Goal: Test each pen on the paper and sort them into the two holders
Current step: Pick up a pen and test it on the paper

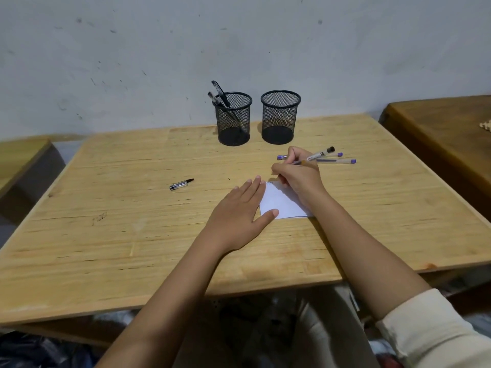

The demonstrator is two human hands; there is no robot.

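Note:
My right hand grips a clear pen with a black end, its tip down at the far edge of a small white paper. My left hand lies flat, fingers apart, pinning the paper's left edge. Two black mesh holders stand at the back: the left holder has two black pens in it, the right holder looks empty. Two purple-capped pens lie just behind my right hand. A loose black pen cap lies to the left.
The wooden table runs up to a grey wall. A darker wooden table stands at the right, and another table's corner shows at the left. My lap and clutter on the floor show below the near edge.

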